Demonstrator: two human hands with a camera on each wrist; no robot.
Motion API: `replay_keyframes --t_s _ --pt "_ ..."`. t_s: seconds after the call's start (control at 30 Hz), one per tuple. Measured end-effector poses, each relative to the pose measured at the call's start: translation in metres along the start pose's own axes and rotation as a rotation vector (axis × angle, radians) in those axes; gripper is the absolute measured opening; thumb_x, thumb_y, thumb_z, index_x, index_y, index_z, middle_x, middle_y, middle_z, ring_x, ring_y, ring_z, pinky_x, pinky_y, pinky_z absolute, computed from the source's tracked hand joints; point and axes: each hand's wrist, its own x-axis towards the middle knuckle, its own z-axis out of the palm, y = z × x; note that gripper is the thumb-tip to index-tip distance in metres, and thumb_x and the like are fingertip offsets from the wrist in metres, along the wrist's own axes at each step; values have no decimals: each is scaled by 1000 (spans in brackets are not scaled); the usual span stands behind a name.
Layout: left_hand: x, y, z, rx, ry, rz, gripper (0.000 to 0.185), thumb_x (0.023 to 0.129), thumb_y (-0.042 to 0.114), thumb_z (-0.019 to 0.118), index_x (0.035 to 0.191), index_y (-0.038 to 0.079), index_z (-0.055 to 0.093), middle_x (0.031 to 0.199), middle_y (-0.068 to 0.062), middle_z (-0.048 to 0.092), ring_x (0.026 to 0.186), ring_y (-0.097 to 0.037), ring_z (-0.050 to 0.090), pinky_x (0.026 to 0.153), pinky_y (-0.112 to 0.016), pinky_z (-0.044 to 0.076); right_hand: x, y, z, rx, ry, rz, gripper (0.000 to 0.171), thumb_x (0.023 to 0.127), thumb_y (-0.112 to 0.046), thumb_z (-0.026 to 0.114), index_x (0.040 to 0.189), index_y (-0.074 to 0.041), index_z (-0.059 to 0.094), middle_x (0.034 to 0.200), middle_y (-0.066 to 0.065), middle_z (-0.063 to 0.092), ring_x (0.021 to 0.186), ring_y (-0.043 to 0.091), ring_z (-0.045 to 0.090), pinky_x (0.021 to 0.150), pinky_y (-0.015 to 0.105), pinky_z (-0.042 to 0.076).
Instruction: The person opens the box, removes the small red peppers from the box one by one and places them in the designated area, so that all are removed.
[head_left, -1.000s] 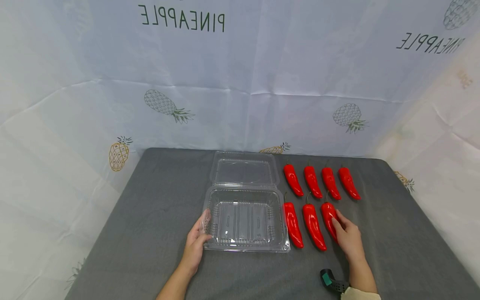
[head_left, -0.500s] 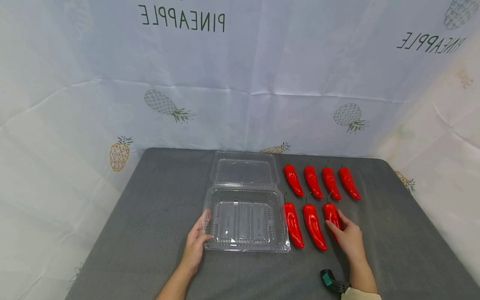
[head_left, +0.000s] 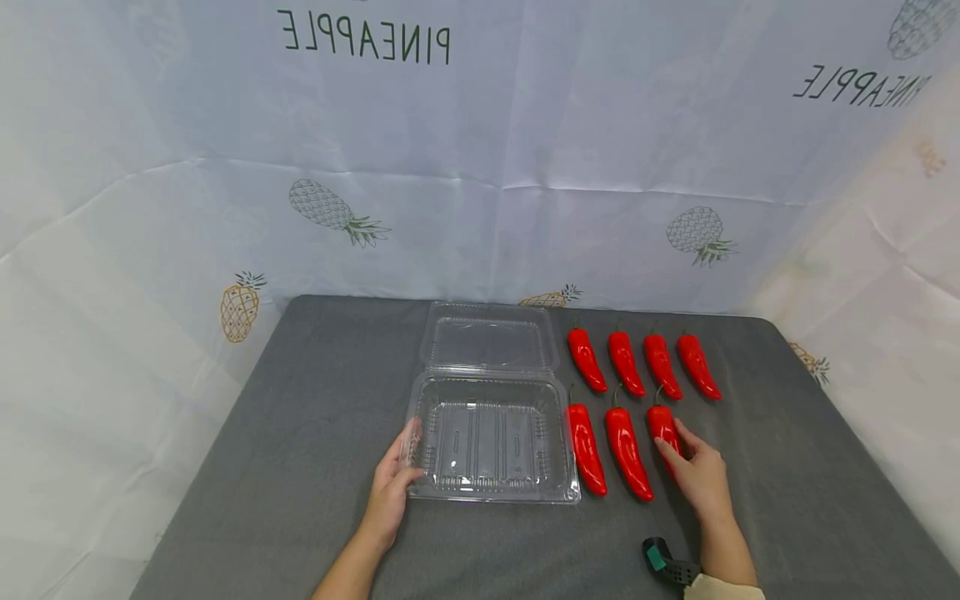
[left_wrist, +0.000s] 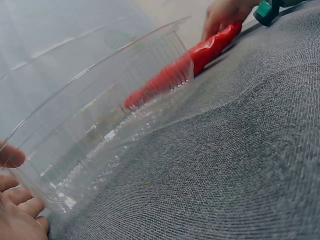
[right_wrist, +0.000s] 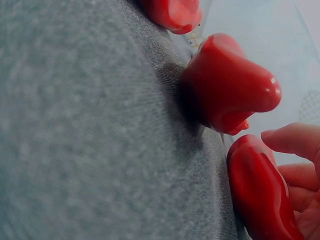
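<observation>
An open clear plastic clamshell container (head_left: 495, 492) lies on the grey table, its lid (head_left: 491, 333) folded back flat. My left hand (head_left: 390, 492) grips the container's left wall; in the left wrist view the thumb (left_wrist: 11, 156) is over the rim and the fingers are outside. Red chili peppers stand in two rows right of it. My right hand (head_left: 701, 475) holds the rightmost front-row pepper (head_left: 663, 425) between thumb and fingers, over its lower part. The right wrist view shows this pepper (right_wrist: 257, 185) against the hand, its neighbour (right_wrist: 225, 87) just beside it.
Two more front-row peppers (head_left: 587, 450) lie between container and right hand, the nearer one close against the container's rim. Several peppers (head_left: 624, 362) form the back row. A black wrist device with a green patch (head_left: 656, 558) sits by the right wrist. A pineapple-print curtain (head_left: 480, 208) closes the back.
The pepper at my right hand has shifted slightly to the right, and the thumb has moved a little up and left along it. My left hand and the container stay put.
</observation>
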Motion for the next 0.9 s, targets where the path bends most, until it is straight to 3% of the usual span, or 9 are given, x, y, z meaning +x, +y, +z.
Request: replay_keyframes --t_s 0.53,0.9 --pt "0 1 0 -1 6 -22 67 76 -12 38 142 -12 23 149 -30 21 123 16 35 99 -2 25 1 2 2 -5 6 0 66 91 -36 53 144 -4 30 143 30 30 130 46 32 101 56 34" --pt "0 0 0 -1 15 -21 67 76 -13 39 141 -12 24 148 -32 21 124 15 36 99 -3 26 0 1 -2 22 9 21 67 93 -44 45 146 -8 27 146 27 29 134 45 28 106 56 28"
